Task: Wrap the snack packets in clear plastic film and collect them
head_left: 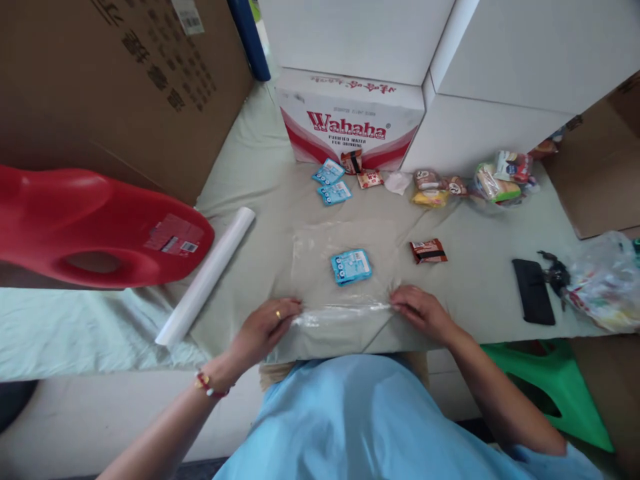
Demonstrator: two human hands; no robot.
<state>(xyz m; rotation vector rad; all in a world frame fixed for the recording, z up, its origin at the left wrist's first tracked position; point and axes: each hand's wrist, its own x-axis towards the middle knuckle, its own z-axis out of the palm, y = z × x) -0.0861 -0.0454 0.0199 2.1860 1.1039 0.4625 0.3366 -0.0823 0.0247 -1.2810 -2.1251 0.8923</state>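
Clear plastic film lies spread on the table before the person, a small stack of blue packets resting near its middle. Left hand pinches the near left corner, right hand the near right; fingers closed on thin edge, hands well apart. Grip at the corners probably serves to pull the near edge straight; central position of the packets presumably leaves a margin all round. Whether the film is a single sheet or a flat bag, cannot tell. One brown packet sits just right of the film, perhaps laid there for easy reach. Surface: pale green cloth, lightly wrinkled. White roll lies slantwise at left, beside a big red jug; tall brown carton behind that. At the back, a Wahaha box with white boxes above, more snack packets along the foot. Far right: flat black object, crumpled plastic bag; green stool below the table edge
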